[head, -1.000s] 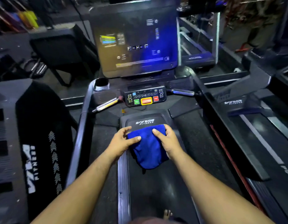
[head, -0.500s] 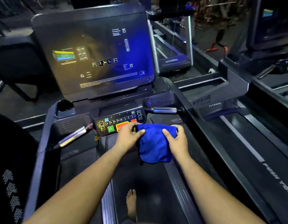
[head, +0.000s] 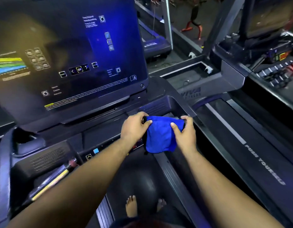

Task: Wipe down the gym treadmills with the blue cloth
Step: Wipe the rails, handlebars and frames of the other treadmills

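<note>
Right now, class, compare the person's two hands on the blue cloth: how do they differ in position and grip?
The left hand pinches the blue cloth at its upper left corner, over the button panel; the right hand pinches the upper right corner, nearer the side rail. The left hand sits slightly higher in the picture than the right hand. Both hold the cloth's top edge between thumb and fingers, letting it hang below the console screen.

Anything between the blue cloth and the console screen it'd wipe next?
Nothing visible. Left hand and right hand pinch the blue cloth by its top corners, just below and right of the console screen; the gap between looks open.
</note>
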The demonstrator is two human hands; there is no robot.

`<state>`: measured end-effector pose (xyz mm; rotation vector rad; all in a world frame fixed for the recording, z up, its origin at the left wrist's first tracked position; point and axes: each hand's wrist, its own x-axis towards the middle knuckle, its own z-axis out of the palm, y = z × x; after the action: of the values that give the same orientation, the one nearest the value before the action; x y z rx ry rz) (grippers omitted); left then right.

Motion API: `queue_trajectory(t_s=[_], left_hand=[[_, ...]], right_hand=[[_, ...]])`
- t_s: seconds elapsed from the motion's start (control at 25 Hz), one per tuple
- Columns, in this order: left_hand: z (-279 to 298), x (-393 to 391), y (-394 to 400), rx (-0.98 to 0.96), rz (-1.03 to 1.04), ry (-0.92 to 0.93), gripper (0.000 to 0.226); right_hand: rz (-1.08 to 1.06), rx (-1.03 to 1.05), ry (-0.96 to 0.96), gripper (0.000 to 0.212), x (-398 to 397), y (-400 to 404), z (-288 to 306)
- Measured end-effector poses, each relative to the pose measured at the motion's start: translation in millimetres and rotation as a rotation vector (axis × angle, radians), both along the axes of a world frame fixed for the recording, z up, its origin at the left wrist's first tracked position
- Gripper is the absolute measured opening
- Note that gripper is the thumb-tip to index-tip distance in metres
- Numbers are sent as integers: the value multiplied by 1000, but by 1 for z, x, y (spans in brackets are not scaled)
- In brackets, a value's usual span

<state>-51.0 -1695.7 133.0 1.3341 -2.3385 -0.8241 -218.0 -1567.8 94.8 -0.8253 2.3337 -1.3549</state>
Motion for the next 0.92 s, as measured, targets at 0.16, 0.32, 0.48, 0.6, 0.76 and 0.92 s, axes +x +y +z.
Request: queue_trajectory(t_s=[0.16, 0.32, 0.48, 0.6, 0.76, 0.92], left_hand=[[-13, -28, -32, -76, -18, -79, 26], [-44, -24, -43, -110, -66, -211, 39], [-57, -4, -48, -76, -242, -474, 65], [-54, -6, -50, -114, -323, -462, 68], [-56, -6, -54, -118, -382, -451, 75], [-61, -4, -57, -234, -449, -439, 81]], right_hand=[[-19, 98, 321, 44, -12, -50, -8], [400, 253, 628, 44, 18, -69, -52], [538, 340, 730, 34, 4, -92, -53], [679, 412, 744, 40, -13, -119, -38], [452, 259, 789, 42, 12, -67, -76], [580, 315, 764, 47, -24, -89, -64]])
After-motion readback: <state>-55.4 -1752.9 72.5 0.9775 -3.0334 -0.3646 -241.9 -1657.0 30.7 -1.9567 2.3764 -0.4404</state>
